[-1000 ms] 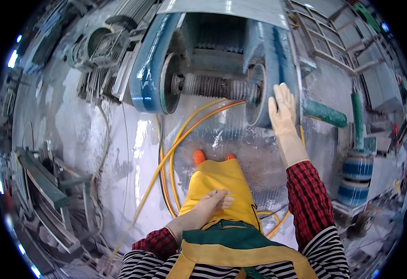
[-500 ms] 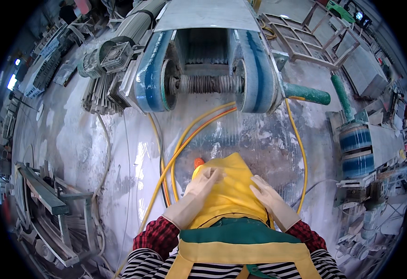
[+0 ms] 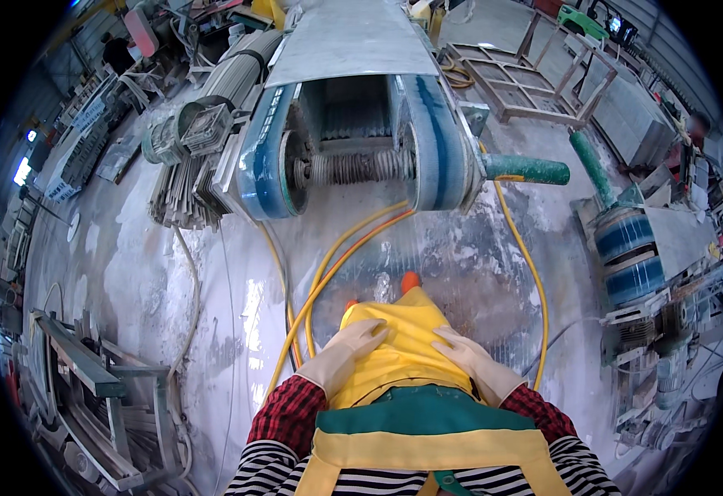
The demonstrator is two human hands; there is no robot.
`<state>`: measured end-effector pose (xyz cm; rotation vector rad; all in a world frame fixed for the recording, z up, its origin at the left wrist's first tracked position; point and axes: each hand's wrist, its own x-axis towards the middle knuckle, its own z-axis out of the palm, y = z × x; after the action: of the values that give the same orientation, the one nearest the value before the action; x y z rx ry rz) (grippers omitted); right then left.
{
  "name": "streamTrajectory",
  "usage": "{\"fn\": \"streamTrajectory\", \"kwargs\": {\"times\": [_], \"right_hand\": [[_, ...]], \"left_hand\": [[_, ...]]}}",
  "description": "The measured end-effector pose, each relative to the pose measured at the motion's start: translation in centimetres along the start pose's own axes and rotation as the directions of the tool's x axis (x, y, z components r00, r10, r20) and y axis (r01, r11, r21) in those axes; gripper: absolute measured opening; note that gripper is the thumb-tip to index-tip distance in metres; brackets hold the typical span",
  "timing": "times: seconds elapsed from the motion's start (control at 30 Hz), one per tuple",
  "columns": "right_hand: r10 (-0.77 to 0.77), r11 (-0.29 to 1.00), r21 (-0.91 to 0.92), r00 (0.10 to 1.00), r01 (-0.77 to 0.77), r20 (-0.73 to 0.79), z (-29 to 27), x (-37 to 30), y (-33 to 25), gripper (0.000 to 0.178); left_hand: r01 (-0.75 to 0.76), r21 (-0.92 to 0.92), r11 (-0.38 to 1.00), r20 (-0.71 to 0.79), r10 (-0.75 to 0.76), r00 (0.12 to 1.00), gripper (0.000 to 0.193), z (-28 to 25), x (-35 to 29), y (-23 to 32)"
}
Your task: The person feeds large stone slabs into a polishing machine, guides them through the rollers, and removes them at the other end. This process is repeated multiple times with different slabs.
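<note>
Both of my hands wear pale rubber gloves and lie flat on the yellow apron (image 3: 403,347) that hangs down my front. My left hand (image 3: 360,338) presses the apron's left side, my right hand (image 3: 459,348) its right side. Neither hand holds anything. Below the apron's hem the orange toes of my boots (image 3: 410,281) show on the wet floor. Straight ahead stands a large blue and grey machine (image 3: 353,140) with a threaded roller (image 3: 353,168) between its two side plates. A green handle (image 3: 527,170) sticks out from its right side.
Yellow hoses (image 3: 328,264) run over the wet grey floor from the machine toward my feet. Metal frames (image 3: 89,388) lie at lower left, a motor (image 3: 175,136) at the machine's left, a blue-banded drum (image 3: 626,248) and wooden pallets (image 3: 527,83) at right.
My right hand came down from the machine's right side plate onto the apron. My left hand stayed on the apron. The view pulled back a little from the machine.
</note>
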<state>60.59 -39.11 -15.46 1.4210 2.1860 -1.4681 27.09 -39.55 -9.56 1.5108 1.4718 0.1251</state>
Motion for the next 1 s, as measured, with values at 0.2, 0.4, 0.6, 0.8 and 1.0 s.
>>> {"fn": "streamTrajectory", "kwargs": {"times": [0.2,0.4,0.6,0.8,1.0], "right_hand": [[-0.111,0.982,0.136,0.985,0.129,-0.132,0.4,0.2,1.2,0.06],[-0.17,0.918,0.323,0.964,0.231,-0.204,4.1,2.0,5.5,0.055],[0.085,0.937,0.345,0.993,-0.052,-0.082,-0.1,-1.2,-1.0,0.047],[-0.578,0.762,-0.441,0.805,0.474,-0.134,2.8,1.5,5.8,0.061],[-0.477,0.877,-0.158,0.86,0.453,-0.18,5.0,2.2,7.8,0.057]], "left_hand": [[-0.028,-0.011,1.0,-0.007,0.028,1.0,0.065,0.4,0.8,-1.1],[-0.055,-0.022,0.998,-0.006,0.055,0.998,0.065,0.0,0.3,0.0],[-0.039,-0.066,0.997,-0.004,0.039,0.999,0.064,-0.3,-0.2,1.1],[0.005,-0.06,0.998,0.041,-0.002,0.999,0.062,-0.2,0.6,0.2],[-0.511,0.282,0.812,-0.007,0.534,0.846,0.05,1.8,2.2,-6.5]]}}
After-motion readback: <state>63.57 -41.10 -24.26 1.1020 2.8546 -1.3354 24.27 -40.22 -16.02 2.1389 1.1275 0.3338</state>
